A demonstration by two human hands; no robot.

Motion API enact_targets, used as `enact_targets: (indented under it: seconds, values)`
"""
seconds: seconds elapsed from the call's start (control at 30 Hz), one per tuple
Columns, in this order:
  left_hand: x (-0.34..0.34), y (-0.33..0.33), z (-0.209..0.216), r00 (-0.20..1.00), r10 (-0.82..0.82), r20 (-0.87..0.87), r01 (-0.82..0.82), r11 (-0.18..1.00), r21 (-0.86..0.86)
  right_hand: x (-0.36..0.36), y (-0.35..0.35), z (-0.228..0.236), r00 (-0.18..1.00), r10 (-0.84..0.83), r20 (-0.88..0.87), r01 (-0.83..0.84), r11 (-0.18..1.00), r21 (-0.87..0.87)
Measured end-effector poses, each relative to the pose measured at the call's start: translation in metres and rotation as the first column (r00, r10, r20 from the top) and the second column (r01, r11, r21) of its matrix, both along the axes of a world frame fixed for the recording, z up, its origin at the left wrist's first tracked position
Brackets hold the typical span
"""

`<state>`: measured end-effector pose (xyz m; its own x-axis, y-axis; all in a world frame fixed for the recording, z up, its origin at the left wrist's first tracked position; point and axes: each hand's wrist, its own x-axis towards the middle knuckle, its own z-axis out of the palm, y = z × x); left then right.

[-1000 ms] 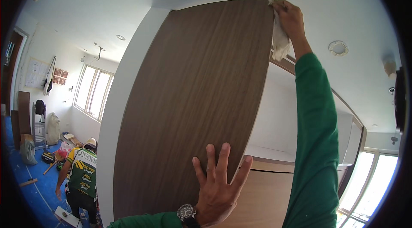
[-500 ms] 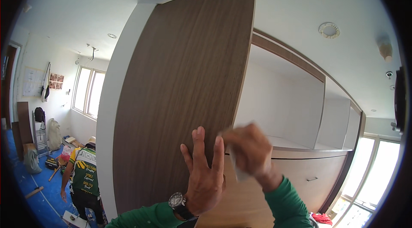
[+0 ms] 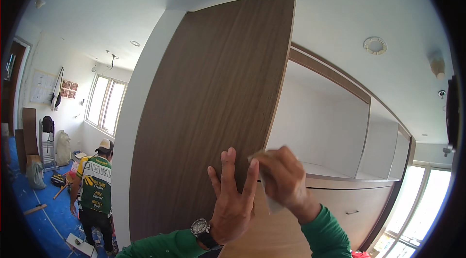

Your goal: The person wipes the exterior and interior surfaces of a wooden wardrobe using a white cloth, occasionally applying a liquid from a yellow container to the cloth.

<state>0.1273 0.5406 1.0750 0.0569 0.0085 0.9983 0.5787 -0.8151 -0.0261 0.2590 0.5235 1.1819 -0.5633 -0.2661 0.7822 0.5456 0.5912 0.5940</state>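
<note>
Place: to me on this end, a room under fit-out or renovation.
Floor: far left, I see blue sheeting with a black-and-yellow tool bag on it.
Far wall: on the left, posted paper sheets, leaning boards and a ladder.
Ceiling: loose wires dangle at far left.
Joinery: right of me, built-in white cupboards without doors.
Crew: a co-worker stands left.

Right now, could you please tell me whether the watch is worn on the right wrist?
No, the watch sits between the left hand and the green sleeve of that same arm.
</note>
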Motion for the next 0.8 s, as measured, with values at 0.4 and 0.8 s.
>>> enact_targets:
  seconds: [0.4,0.8]
  values:
    - [0.003,-0.002,0.001,0.998,-0.054,0.009,0.055,0.998,-0.018,-0.011,0.017,0.34,0.91,-0.117,-0.397,0.216,0.953,0.214]
    - [0.015,0.008,-0.004,0.996,-0.093,0.003,0.093,0.996,0.013,0.004,0.018,0.349,0.885,-0.081,-0.458,0.121,0.991,0.058]
